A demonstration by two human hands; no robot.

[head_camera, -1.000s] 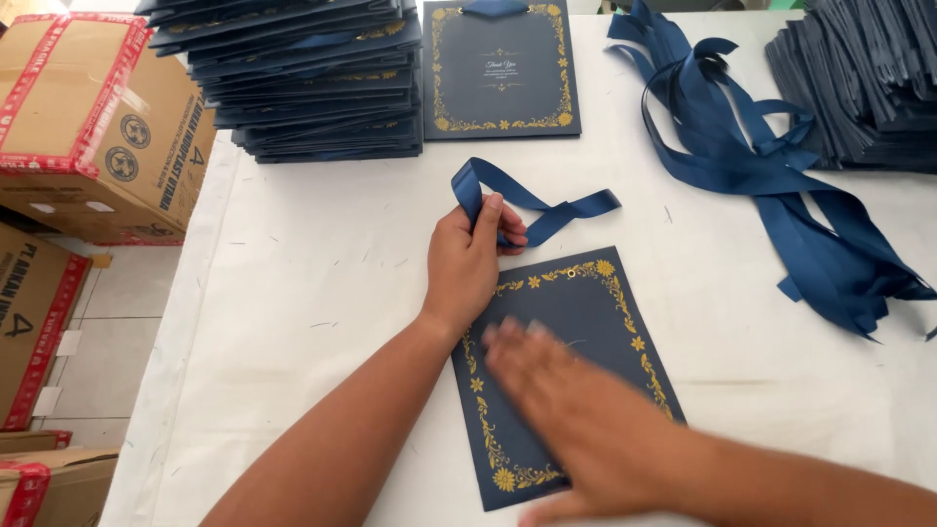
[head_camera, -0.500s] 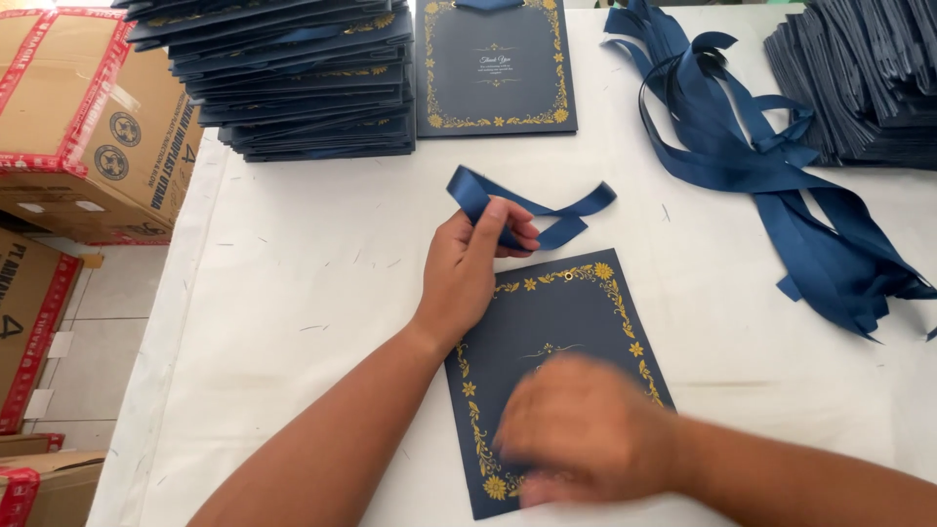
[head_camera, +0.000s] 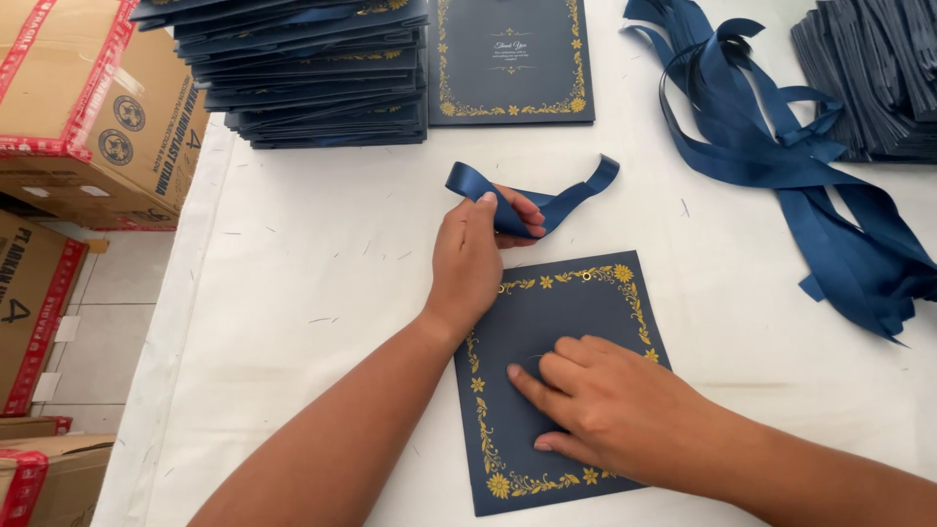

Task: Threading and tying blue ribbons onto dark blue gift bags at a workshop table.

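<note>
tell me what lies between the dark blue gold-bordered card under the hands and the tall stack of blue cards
In the head view, only bare white table covering lies between the card and the stack.

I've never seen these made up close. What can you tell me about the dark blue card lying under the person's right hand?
The dark blue card lies flat on the white table, tilted slightly. It looks like matte paper, with a gold floral border and a small hole near its top edge. The right hand presses on its lower middle; the left hand's wrist rests on its upper left corner.
</note>
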